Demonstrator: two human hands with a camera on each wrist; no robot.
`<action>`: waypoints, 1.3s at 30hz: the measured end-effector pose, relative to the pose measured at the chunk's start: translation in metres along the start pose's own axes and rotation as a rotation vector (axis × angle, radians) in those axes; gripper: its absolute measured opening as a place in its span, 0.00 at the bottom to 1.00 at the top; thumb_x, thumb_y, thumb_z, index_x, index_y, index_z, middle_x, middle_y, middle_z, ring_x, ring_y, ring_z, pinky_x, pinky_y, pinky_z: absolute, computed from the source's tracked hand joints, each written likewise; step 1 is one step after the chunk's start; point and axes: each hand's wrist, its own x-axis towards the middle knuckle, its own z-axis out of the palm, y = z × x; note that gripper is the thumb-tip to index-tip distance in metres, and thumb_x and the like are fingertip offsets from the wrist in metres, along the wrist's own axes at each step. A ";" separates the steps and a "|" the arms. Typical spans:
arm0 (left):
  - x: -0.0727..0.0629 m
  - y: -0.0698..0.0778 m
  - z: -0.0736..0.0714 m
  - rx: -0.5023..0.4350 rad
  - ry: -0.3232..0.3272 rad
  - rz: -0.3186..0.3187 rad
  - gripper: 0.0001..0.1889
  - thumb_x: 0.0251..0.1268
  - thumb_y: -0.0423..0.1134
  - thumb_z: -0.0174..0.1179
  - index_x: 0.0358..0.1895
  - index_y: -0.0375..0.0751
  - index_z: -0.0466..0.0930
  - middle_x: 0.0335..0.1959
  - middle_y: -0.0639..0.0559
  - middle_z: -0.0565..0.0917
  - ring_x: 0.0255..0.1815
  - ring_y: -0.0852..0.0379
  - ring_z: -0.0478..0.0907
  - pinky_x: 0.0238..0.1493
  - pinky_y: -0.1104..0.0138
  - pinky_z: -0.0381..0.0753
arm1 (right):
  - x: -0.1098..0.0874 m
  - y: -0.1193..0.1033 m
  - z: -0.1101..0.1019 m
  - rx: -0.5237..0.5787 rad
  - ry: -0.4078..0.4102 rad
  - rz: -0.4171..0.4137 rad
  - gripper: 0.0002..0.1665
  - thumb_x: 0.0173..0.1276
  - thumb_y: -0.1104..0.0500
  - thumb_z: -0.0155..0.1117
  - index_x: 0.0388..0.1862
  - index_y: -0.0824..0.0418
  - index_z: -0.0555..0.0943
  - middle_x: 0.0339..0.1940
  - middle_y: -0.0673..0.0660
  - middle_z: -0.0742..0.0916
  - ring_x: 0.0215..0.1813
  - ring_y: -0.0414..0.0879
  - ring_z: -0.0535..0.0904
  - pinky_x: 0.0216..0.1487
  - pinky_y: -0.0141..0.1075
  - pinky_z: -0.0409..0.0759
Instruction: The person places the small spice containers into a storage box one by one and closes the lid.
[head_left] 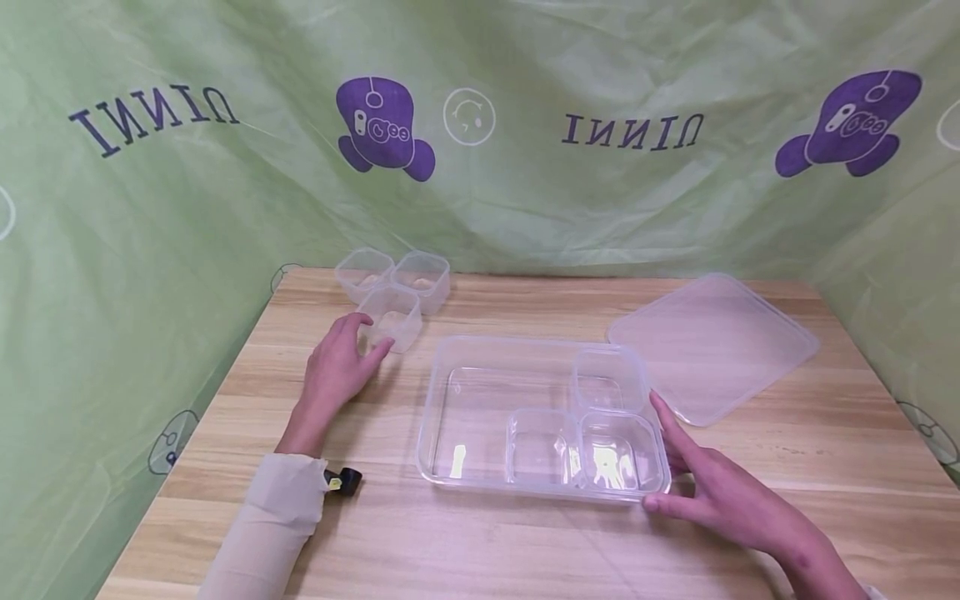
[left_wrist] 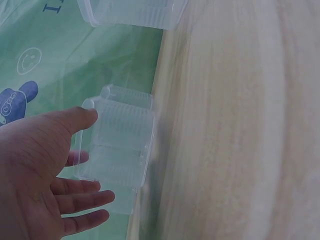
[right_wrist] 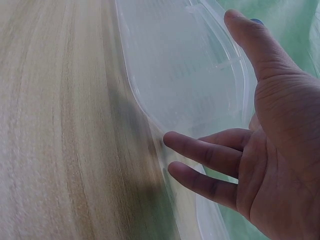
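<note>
In the head view, my left hand [head_left: 341,362] is at the nearest of three small clear plastic containers [head_left: 397,329] at the back left. Its thumb and forefinger span that container's near side, and the left wrist view shows the thumb at the rim [left_wrist: 89,104] with the other fingers spread loosely. A large clear rectangular container [head_left: 429,417] stands at the middle, with three small clear containers inside its right part, one of them in the front right corner [head_left: 618,450]. At its right end is my right hand [head_left: 716,492], thumb by the front corner, fingers extended along the side.
A flat translucent lid [head_left: 712,350] lies at the back right, behind my right hand. Two more small containers [head_left: 363,271] stand behind the one at my left hand. A green printed cloth [head_left: 525,208] encloses the wooden table [head_left: 450,550] at the back and sides.
</note>
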 end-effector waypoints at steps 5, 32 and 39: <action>0.001 0.001 0.001 -0.032 -0.008 -0.026 0.30 0.68 0.57 0.68 0.57 0.35 0.73 0.51 0.34 0.79 0.43 0.38 0.75 0.47 0.45 0.76 | 0.001 0.000 0.000 0.012 -0.001 -0.046 0.71 0.62 0.51 0.80 0.87 0.53 0.37 0.54 0.55 0.88 0.46 0.36 0.84 0.50 0.33 0.81; 0.001 0.005 0.004 -0.064 -0.004 -0.065 0.35 0.58 0.62 0.73 0.50 0.35 0.71 0.51 0.39 0.71 0.47 0.37 0.77 0.48 0.45 0.76 | 0.002 -0.001 -0.002 0.027 -0.016 -0.039 0.71 0.63 0.51 0.79 0.87 0.52 0.36 0.56 0.57 0.87 0.47 0.37 0.84 0.50 0.35 0.81; 0.001 0.005 0.004 -0.073 -0.002 -0.060 0.34 0.60 0.62 0.72 0.50 0.34 0.72 0.50 0.39 0.73 0.44 0.41 0.75 0.47 0.48 0.76 | 0.002 -0.002 -0.002 0.021 -0.012 -0.046 0.71 0.63 0.51 0.80 0.87 0.52 0.37 0.56 0.56 0.87 0.47 0.37 0.84 0.50 0.34 0.81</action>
